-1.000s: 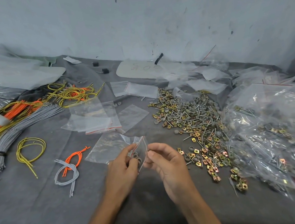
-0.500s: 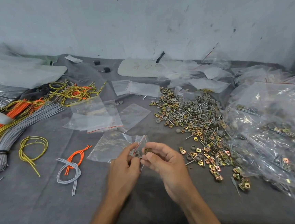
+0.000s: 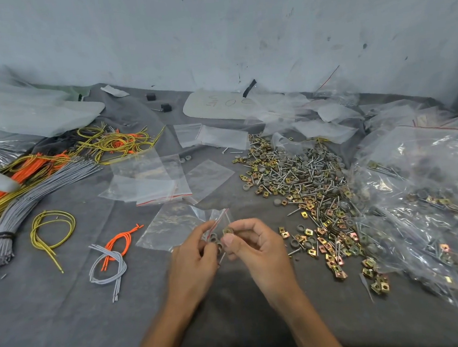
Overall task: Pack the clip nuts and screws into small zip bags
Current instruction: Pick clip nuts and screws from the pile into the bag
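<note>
- L hand (image 3: 193, 256) pinched a small clear zip bag (image 3: 222, 217), red strip at top, grey washers (image 3: 213, 238) inside, front centre.
- R hand (image 3: 256, 249) pinched a gold square clip nut (image 3: 227, 231) w/ centre hole, at the bag's mouth.
- Loose pile (image 3: 300, 183) of nuts & screws lay just right.

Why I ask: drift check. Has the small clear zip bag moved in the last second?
No. The small clear zip bag keeps its gap from the loose orange cord bundle.

The heap of filled bags (image 3: 422, 184) is cut off by the right edge.
</note>
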Action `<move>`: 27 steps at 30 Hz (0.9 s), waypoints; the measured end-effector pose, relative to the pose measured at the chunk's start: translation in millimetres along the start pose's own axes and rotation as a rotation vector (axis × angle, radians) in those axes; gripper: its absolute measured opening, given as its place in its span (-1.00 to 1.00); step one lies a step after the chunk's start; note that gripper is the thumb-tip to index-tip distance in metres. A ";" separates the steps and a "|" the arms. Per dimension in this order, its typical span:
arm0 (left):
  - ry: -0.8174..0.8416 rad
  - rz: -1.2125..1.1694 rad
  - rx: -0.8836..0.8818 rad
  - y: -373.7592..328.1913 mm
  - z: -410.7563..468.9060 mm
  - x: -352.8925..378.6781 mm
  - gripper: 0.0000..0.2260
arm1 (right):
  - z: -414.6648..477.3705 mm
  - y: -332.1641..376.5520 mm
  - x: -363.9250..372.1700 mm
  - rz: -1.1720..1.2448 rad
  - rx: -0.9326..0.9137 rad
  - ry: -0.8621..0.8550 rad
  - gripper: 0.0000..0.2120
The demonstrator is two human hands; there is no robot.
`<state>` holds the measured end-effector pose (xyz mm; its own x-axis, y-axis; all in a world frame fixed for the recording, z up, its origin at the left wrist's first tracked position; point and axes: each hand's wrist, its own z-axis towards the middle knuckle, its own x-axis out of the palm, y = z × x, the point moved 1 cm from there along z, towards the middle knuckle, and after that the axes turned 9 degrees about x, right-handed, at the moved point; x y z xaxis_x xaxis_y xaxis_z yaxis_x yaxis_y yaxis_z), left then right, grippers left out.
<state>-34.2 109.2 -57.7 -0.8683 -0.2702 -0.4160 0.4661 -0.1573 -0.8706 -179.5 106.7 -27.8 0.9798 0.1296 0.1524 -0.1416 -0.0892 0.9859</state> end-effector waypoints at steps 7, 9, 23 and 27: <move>0.007 -0.014 0.010 3.2 -0.5 0.3 -0.56 | 17.9 -14.1 0.0 -0.999 -0.209 -0.176 -0.84; 0.000 -0.013 0.018 3.8 -0.9 0.9 -0.58 | 21.0 -18.3 2.2 -1.093 -0.191 -0.154 -0.81; -0.009 0.022 0.056 4.1 0.0 1.7 -0.62 | 32.9 20.9 -97.2 -1.304 -0.006 -0.286 -0.86; -0.009 0.027 0.046 2.6 -0.3 1.4 -0.64 | 33.7 21.2 -98.0 -1.380 0.021 -0.175 -0.81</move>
<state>-34.3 108.7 -60.7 -0.8541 -0.2830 -0.4365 0.4965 -0.1934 -0.8462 -273.8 58.8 -24.2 0.3296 0.0008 -0.9441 0.9441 -0.0068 0.3296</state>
